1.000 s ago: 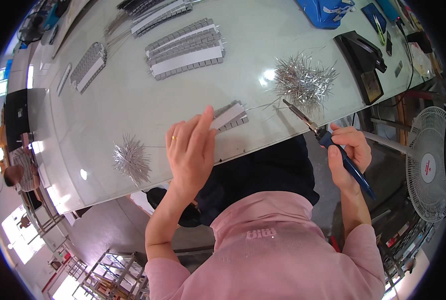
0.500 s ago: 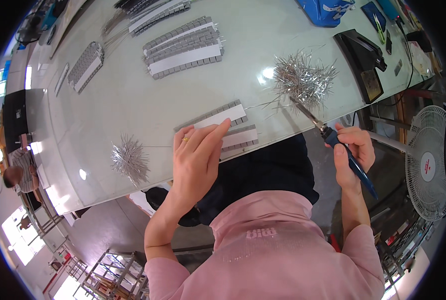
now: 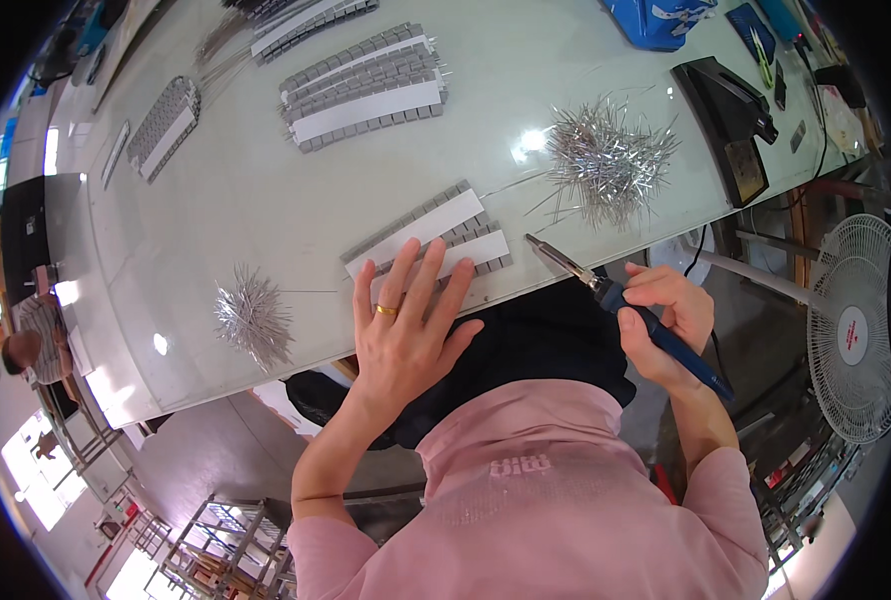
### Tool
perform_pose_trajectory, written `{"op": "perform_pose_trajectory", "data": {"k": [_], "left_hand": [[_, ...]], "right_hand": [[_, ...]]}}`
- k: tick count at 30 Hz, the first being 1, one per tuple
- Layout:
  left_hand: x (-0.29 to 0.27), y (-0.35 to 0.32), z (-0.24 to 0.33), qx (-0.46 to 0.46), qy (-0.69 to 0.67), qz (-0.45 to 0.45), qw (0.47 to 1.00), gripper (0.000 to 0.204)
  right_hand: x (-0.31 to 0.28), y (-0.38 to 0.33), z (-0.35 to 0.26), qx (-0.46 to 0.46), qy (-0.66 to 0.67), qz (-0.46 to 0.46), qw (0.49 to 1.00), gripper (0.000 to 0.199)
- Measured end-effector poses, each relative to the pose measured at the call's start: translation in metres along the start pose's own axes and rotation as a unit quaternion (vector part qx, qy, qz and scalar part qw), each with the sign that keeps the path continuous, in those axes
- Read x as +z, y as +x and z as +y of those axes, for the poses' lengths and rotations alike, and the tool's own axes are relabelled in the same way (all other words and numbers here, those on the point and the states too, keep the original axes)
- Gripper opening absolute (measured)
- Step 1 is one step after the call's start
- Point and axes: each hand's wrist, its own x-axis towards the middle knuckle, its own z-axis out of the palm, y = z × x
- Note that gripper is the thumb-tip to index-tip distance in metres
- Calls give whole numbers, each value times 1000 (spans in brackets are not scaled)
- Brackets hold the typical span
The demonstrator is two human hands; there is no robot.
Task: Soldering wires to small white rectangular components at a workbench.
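Note:
My left hand (image 3: 398, 345), with a ring on one finger, lies spread over two grey segmented strips at the table's near edge. Each has a white band: the far strip (image 3: 441, 220) slants up to the right, and the near strip (image 3: 481, 246) lies just below it, partly hidden by my fingers. In my right hand (image 3: 674, 318) is a soldering iron (image 3: 612, 293) with a blue handle. Its metal tip points up-left, a short way right of the near strip's end. Beyond the tip sits a loose pile of thin silvery wire pieces (image 3: 611, 165).
Another silvery wire pile (image 3: 254, 318) lies at left. Farther back are stacked grey strips (image 3: 366, 105) and a separate grey piece (image 3: 166, 130). A black soldering stand (image 3: 721, 125) and a blue object (image 3: 658, 22) are at right. A white fan (image 3: 854, 325) stands beside the table.
My left hand has flattened and spread over the strips, which now lie closer together at their right ends. The soldering iron has come left and nearer to me, away from the wire pile.

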Motion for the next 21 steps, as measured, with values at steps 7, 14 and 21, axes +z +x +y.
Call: {"op": "perform_pose_trajectory", "data": {"k": [7,14,21], "left_hand": [[5,2,2,17,13,14,1000,49],[7,4,2,26,20,25,999,47],[9,3,2,25,23,31,999,49]], "right_hand": [[3,-2,1,32,26,9,999,17],[2,0,-4,26,14,12,999,17],[3,7,-12,-49,-73,0,996,17]]}}
